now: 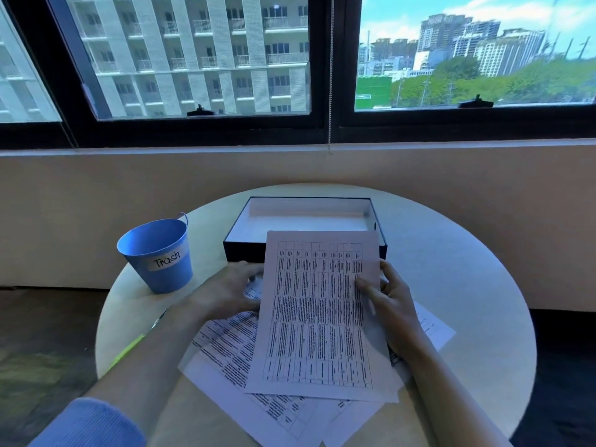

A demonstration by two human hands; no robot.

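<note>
A printed sheet with a table of text (317, 314) is lifted and tilted above a loose pile of similar printed papers (232, 353) on a round white table (467, 285). My right hand (388, 301) pinches the sheet's right edge, thumb on the front. My left hand (225, 290) is at the sheet's left edge, its fingertips hidden behind the paper. Beyond the sheet lies an open black box with a white inside (300, 217), nothing in it.
A blue bucket labelled "Trash" (158, 253) stands at the table's left. A yellow-green highlighter (127, 350) and a pen lie near the left edge under my left forearm. A wall and large windows rise behind the table.
</note>
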